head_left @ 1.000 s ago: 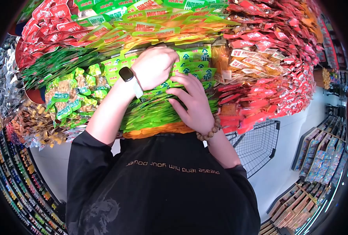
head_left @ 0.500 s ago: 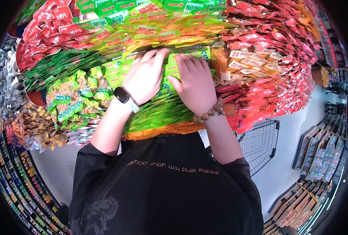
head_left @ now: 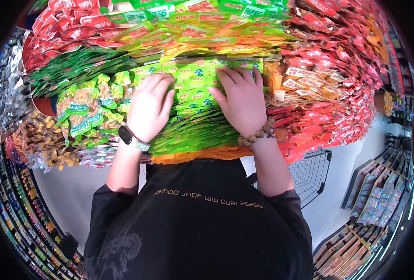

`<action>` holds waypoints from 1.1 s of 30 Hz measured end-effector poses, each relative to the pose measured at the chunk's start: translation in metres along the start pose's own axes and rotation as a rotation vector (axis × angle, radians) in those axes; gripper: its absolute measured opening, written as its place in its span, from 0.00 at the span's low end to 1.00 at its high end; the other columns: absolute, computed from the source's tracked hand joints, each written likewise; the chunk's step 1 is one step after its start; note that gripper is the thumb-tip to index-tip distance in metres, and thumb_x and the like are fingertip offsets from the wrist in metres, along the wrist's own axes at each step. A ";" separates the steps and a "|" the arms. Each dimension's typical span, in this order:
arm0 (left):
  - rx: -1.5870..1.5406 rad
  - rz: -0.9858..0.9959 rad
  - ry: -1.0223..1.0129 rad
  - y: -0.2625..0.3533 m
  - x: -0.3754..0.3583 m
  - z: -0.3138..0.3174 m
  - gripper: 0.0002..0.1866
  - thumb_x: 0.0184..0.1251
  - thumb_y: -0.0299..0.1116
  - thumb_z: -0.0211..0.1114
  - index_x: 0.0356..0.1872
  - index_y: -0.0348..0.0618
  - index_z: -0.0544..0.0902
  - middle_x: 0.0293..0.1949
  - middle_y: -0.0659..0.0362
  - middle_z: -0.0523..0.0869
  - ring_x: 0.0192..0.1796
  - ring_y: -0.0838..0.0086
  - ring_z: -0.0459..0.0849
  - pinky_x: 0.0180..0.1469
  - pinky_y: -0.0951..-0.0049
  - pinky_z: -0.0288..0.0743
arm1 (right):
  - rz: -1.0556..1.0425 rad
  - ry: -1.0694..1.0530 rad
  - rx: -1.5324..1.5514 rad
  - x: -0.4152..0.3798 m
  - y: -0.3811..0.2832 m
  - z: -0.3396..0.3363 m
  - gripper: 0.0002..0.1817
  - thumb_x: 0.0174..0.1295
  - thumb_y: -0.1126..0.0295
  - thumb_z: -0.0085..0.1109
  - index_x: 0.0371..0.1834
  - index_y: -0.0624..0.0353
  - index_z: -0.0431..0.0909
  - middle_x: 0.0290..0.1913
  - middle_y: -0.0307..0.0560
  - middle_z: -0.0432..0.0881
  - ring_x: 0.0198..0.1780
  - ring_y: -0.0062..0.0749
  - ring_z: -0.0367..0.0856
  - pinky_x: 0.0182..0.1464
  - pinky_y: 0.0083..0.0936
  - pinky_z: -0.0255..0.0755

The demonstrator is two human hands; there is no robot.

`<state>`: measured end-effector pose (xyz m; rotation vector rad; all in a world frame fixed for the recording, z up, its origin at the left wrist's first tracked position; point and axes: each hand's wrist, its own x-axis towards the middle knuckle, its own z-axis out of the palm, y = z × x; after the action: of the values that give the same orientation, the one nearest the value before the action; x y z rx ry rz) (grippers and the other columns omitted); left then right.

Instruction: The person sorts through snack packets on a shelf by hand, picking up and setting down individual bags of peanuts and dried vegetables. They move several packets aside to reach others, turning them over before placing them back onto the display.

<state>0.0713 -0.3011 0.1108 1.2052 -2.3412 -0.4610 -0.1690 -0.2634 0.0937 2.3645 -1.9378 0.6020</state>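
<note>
Flat green snack packets [head_left: 190, 85] with red lettering lie in rows at the centre of the display. My left hand [head_left: 150, 105], with a dark watch [head_left: 125, 135] at its wrist, rests on their left side, fingers spread and nothing held. On the right side of the same packets lies my right hand [head_left: 242, 100], thumb apart from the fingers, also holding nothing. A beaded bracelet [head_left: 257, 133] circles that wrist. Below the hands, thin green packets [head_left: 193, 133] are stacked on edge.
Bags of nuts [head_left: 83, 105] sit left of my left hand. Red packets [head_left: 319, 121] are heaped at the right, yellow-green ones [head_left: 197, 35] behind. A wire cart [head_left: 312, 172] stands at the lower right. Shelves [head_left: 15, 200] line the far left.
My left hand has moved left and toward me, and my right hand has shifted right. The hands are farther apart, showing more of the green packets between them.
</note>
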 end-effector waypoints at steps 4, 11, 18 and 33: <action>-0.056 0.001 0.088 0.005 -0.004 0.008 0.14 0.71 0.25 0.64 0.56 0.37 0.83 0.55 0.48 0.86 0.60 0.50 0.83 0.67 0.54 0.74 | 0.001 0.013 -0.053 0.002 -0.003 0.000 0.24 0.65 0.49 0.69 0.56 0.54 0.86 0.59 0.47 0.83 0.64 0.43 0.79 0.75 0.60 0.61; 0.049 0.020 -0.064 0.002 -0.002 0.005 0.17 0.71 0.30 0.66 0.59 0.39 0.83 0.62 0.51 0.85 0.68 0.53 0.79 0.71 0.53 0.69 | -0.002 -0.009 -0.002 0.002 0.000 -0.001 0.24 0.66 0.49 0.69 0.57 0.54 0.86 0.57 0.50 0.81 0.61 0.45 0.80 0.74 0.59 0.61; 0.278 0.010 -0.047 0.000 -0.010 0.012 0.34 0.78 0.48 0.64 0.76 0.38 0.71 0.78 0.51 0.74 0.81 0.50 0.65 0.82 0.46 0.56 | 0.042 -0.098 0.033 0.001 -0.003 -0.008 0.27 0.69 0.49 0.68 0.65 0.52 0.82 0.62 0.51 0.79 0.66 0.51 0.77 0.76 0.58 0.59; 0.231 0.005 -0.002 -0.006 -0.002 0.005 0.33 0.72 0.59 0.66 0.66 0.42 0.83 0.66 0.43 0.79 0.69 0.49 0.76 0.75 0.46 0.65 | 0.039 -0.061 0.207 -0.014 -0.008 -0.003 0.31 0.67 0.52 0.70 0.69 0.55 0.76 0.68 0.53 0.75 0.74 0.54 0.70 0.81 0.64 0.48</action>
<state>0.0734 -0.3027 0.1030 1.3007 -2.4494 -0.1934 -0.1647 -0.2475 0.0936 2.4961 -2.0437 0.7779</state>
